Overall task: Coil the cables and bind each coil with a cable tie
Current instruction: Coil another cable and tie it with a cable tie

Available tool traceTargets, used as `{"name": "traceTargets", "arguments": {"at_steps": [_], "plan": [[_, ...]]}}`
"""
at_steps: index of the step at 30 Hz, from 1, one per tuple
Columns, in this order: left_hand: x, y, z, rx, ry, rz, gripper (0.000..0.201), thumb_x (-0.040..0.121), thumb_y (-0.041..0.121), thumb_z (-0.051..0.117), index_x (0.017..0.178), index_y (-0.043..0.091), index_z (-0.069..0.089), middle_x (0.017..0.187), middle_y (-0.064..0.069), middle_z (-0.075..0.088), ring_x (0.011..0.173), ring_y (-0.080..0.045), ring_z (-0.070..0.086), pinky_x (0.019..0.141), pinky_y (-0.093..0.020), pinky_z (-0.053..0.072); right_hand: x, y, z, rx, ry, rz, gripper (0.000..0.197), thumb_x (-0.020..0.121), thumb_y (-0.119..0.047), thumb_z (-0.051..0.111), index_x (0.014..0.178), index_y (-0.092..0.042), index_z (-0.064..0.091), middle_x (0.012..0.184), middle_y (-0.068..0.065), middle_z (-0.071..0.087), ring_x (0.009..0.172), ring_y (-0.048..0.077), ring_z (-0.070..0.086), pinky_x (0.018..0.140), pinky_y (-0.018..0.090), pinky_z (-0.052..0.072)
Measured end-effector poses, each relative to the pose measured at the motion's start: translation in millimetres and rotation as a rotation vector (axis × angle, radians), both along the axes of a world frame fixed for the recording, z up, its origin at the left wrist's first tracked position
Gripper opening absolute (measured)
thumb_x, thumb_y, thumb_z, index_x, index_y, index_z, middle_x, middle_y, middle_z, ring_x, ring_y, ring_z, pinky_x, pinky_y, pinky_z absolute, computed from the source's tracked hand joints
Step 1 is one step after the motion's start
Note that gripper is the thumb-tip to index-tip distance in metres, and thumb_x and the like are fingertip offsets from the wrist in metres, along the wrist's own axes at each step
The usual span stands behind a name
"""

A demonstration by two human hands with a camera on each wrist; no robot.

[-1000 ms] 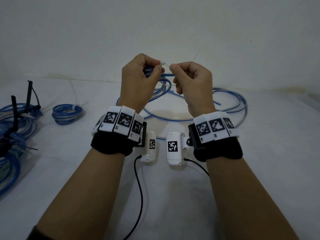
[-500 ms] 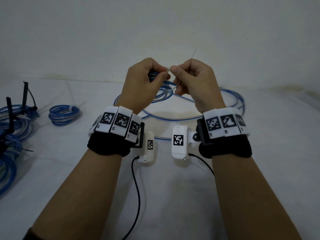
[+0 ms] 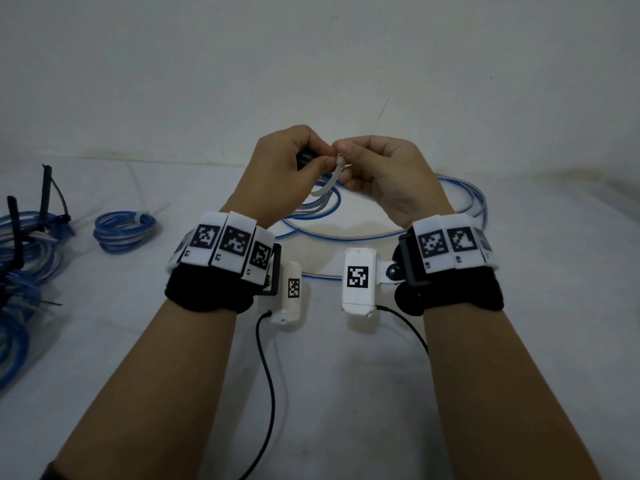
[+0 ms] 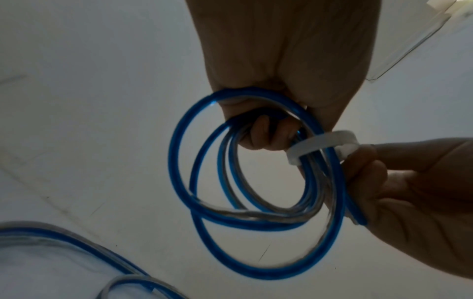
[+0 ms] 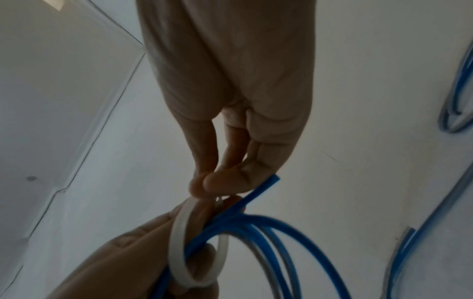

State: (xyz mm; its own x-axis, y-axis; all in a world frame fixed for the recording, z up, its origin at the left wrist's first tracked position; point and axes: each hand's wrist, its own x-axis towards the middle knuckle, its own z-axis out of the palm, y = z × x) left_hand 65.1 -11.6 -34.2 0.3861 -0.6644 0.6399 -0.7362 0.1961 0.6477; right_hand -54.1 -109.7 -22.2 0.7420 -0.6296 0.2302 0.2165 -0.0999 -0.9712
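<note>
Far left: we see a heap of blue-and-clear cable coils (image 3: 20, 258) lying on the white tabletop (image 3: 346, 393), with black cable ties (image 3: 48, 192) sticking up from it.
Left of centre: a small bound coil of blue cable (image 3: 123, 232) lies on the tabletop, well apart from our hands, with a white tie around it.
Left hand (image 3: 284, 168): raised above the tabletop, fingers curled around the small coil of blue and clear plastic cable (image 4: 256, 192); the wrist view shows the loops hanging below the fist.
Cable tie: the translucent white plastic cable tie (image 4: 322, 142) arches around the bunched strands just beside the left fingers, between our two hands; its loop looks loose.
Right hand (image 3: 384, 174): close against the left, thumb and fingertips (image 5: 217, 182) pinching the tie where it meets the coil; a cut blue cable end (image 5: 266, 186) pokes out beside them.
Behind the hands: a large loose loop of blue-and-clear cable (image 3: 460, 202) lies on the tabletop.
Wrists: black bands with white marker tags, a white camera on each.
</note>
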Motion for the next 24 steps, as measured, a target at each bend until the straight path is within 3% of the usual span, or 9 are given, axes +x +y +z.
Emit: {"name": "traceTargets", "arguments": {"at_steps": [5, 10, 13, 16, 18, 21, 24], "plan": [[1, -1, 0, 0.037, 0.001, -0.005, 0.007, 0.085, 0.008, 0.064, 0.083, 0.015, 0.063, 0.074, 0.015, 0.060, 0.066, 0.010, 0.059, 0.063, -0.005, 0.043, -1, -5, -2, 0.057, 0.023, 0.016, 0.015, 0.089, -0.005, 0.058, 0.075, -0.004, 0.063, 0.057, 0.000, 0.064, 0.048, 0.007, 0.056, 0.051, 0.016, 0.049], [-5, -2, 0, 0.119, -0.025, -0.075, 0.006, 0.086, 0.008, 0.063, 0.084, 0.013, 0.064, 0.073, 0.013, 0.062, 0.064, 0.008, 0.058, 0.064, -0.008, 0.046, 1, -12, -9, 0.095, 0.048, -0.198, 0.020, 0.089, -0.012, 0.062, 0.069, -0.008, 0.060, 0.053, -0.001, 0.054, 0.043, 0.006, 0.044, 0.045, 0.018, 0.038], [-10, -5, -2, 0.148, -0.014, -0.099, 0.007, 0.088, 0.009, 0.061, 0.084, 0.015, 0.064, 0.073, 0.014, 0.062, 0.065, 0.007, 0.059, 0.066, -0.008, 0.047, 2, -13, -13, 0.138, 0.044, -0.311, 0.018, 0.089, -0.015, 0.063, 0.072, -0.010, 0.060, 0.061, 0.000, 0.055, 0.047, 0.006, 0.047, 0.050, 0.021, 0.040], [-11, -8, -4, 0.124, 0.024, -0.055, 0.007, 0.088, 0.011, 0.062, 0.084, 0.016, 0.064, 0.074, 0.012, 0.061, 0.068, -0.002, 0.058, 0.067, -0.013, 0.047, 5, -8, -11, 0.201, 0.037, -0.231, 0.021, 0.093, -0.023, 0.058, 0.078, -0.008, 0.062, 0.071, 0.004, 0.063, 0.060, 0.014, 0.060, 0.066, 0.029, 0.054], [-11, -10, -5, 0.093, 0.022, -0.021, 0.005, 0.088, 0.013, 0.062, 0.084, 0.016, 0.064, 0.074, 0.015, 0.060, 0.067, 0.001, 0.057, 0.065, -0.010, 0.045, 4, -4, -7, 0.199, 0.087, -0.117, 0.026, 0.093, -0.030, 0.057, 0.082, -0.007, 0.064, 0.075, 0.005, 0.067, 0.067, 0.017, 0.065, 0.072, 0.032, 0.057], [-13, -11, -6, 0.056, 0.014, 0.011, 0.006, 0.089, 0.016, 0.060, 0.086, 0.013, 0.065, 0.074, 0.017, 0.059, 0.065, 0.008, 0.055, 0.063, -0.005, 0.040, 4, 0, -6, 0.160, 0.058, -0.107, 0.027, 0.093, -0.027, 0.057, 0.074, -0.008, 0.061, 0.067, 0.005, 0.063, 0.062, 0.016, 0.064, 0.061, 0.026, 0.055], [-11, -12, -7, 0.027, 0.003, 0.054, 0.010, 0.090, 0.019, 0.060, 0.087, 0.011, 0.065, 0.073, 0.016, 0.059, 0.067, 0.003, 0.055, 0.063, -0.007, 0.042, 5, 1, -8, 0.105, 0.061, -0.120, 0.028, 0.093, -0.030, 0.056, 0.074, -0.010, 0.059, 0.070, 0.005, 0.063, 0.064, 0.016, 0.065, 0.059, 0.024, 0.054]]}}
